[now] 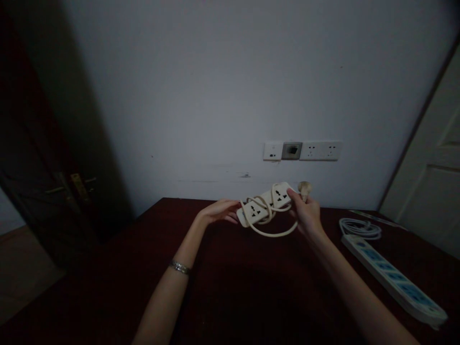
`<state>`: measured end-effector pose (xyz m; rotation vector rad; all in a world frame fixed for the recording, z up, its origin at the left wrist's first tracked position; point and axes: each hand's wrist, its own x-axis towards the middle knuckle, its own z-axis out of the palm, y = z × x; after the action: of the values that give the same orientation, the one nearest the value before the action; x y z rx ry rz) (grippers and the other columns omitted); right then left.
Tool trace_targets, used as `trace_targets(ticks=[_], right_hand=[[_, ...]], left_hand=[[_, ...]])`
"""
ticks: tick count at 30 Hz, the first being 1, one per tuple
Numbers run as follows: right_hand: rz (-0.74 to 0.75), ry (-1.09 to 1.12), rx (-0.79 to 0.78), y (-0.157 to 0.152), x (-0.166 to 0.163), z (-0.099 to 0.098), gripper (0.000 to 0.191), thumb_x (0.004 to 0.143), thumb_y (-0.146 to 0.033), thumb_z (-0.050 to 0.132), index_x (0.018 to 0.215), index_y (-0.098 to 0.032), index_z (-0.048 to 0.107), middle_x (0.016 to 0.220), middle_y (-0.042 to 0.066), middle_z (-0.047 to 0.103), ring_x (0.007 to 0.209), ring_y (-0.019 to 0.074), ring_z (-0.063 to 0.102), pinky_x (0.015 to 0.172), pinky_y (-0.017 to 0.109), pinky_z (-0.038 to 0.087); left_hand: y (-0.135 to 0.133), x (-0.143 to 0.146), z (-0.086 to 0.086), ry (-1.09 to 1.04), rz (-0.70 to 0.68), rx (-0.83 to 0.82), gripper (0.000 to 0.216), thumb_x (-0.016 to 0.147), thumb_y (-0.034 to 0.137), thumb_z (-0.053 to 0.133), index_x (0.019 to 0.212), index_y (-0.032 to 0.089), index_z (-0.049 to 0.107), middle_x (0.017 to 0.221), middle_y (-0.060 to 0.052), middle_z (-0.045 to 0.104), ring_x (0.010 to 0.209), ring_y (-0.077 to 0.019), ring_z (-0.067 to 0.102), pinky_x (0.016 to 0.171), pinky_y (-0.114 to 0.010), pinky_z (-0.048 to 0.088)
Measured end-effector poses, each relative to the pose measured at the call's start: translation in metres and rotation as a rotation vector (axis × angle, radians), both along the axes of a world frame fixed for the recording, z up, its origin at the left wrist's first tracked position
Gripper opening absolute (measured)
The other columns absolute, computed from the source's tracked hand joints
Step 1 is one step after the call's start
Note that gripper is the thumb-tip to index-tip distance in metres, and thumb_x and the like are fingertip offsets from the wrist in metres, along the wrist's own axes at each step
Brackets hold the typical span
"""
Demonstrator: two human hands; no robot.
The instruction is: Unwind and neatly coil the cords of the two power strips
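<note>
A cream power strip [265, 203] with its cord [273, 232] looped around it is held up over a dark red table [223, 287]. My left hand [219, 211] grips the strip's left end, fingers closed on it. My right hand [307, 213] holds the strip's right end and pinches the cord's plug [304, 188], which sticks up above the fingers. A metal bracelet [179, 267] sits on my left wrist.
A long white power strip with blue sockets [391, 278] lies on the table at the right, its cord coiled [360, 228] at its far end. Wall sockets [302, 151] are mounted above the table. A dark door with a handle [74, 188] stands at left, a pale door [431, 177] at right.
</note>
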<state>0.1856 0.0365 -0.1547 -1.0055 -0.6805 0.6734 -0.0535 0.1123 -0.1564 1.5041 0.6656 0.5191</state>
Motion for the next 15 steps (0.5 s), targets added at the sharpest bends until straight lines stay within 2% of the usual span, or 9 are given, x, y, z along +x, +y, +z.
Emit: trace_targets(ticks=[3, 6, 11, 15], right_hand=[[-0.013, 0.083, -0.031, 0.000, 0.001, -0.001, 0.036, 0.056, -0.039, 0.074, 0.075, -0.016, 0.054, 0.060, -0.004, 0.055, 0.046, 0.0066, 0.051, 0.039, 0.015, 0.040], [-0.037, 0.161, -0.048, -0.001, 0.002, -0.001, 0.031, 0.059, -0.034, 0.073, 0.078, -0.016, 0.057, 0.066, -0.002, 0.060, 0.049, 0.0064, 0.055, 0.040, 0.014, 0.042], [-0.055, 0.247, -0.017, 0.001, 0.002, -0.003, 0.027, 0.059, -0.029, 0.074, 0.075, -0.015, 0.056, 0.066, -0.002, 0.061, 0.048, 0.0062, 0.054, 0.037, 0.013, 0.040], [-0.020, 0.252, 0.012, 0.002, 0.006, -0.005, 0.031, 0.055, -0.028, 0.076, 0.073, -0.015, 0.054, 0.065, -0.002, 0.059, 0.046, 0.0055, 0.050, 0.031, 0.011, 0.030]], left_hand=[[-0.001, -0.003, -0.001, -0.011, -0.082, -0.056, 0.029, 0.076, 0.033, 0.062, 0.094, 0.010, 0.064, 0.093, -0.015, 0.067, 0.082, -0.0185, 0.065, 0.078, -0.033, 0.051], [-0.002, -0.003, -0.001, -0.009, -0.115, -0.034, 0.031, 0.073, 0.031, 0.065, 0.097, 0.011, 0.064, 0.093, -0.014, 0.067, 0.081, -0.0190, 0.066, 0.076, -0.032, 0.052], [-0.003, 0.014, -0.010, 0.005, -0.032, 0.074, 0.039, 0.073, 0.039, 0.066, 0.099, 0.010, 0.061, 0.094, -0.016, 0.066, 0.068, -0.0168, 0.067, 0.060, -0.026, 0.054], [-0.003, 0.036, -0.026, -0.022, 0.062, 0.106, 0.040, 0.072, 0.039, 0.067, 0.099, 0.009, 0.059, 0.084, -0.013, 0.067, 0.063, -0.0157, 0.066, 0.055, -0.025, 0.054]])
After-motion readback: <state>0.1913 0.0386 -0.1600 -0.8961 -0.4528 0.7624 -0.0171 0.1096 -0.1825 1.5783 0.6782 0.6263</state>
